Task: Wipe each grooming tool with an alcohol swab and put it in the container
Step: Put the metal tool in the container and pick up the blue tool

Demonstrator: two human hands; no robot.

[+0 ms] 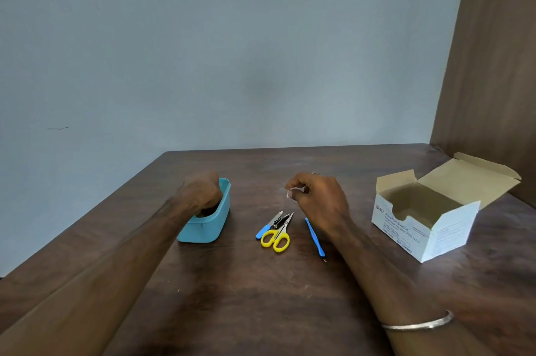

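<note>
A teal plastic container (213, 225) stands on the dark wooden table. My left hand (203, 193) reaches down into it, fingers curled and hidden inside; what they hold cannot be seen. My right hand (317, 196) hovers above the table and pinches a small white alcohol swab (293, 191). Below it lie yellow-handled scissors (278, 235), a blue-handled nail file (268, 225) with a small dark clipper (280, 221) against it, and a thin blue-handled cuticle tool (315, 238).
An open white cardboard box of alcohol swabs (426, 216) sits at the right, flap raised. A brown wooden panel (493, 65) rises at the far right. A grey wall runs along the table's back edge.
</note>
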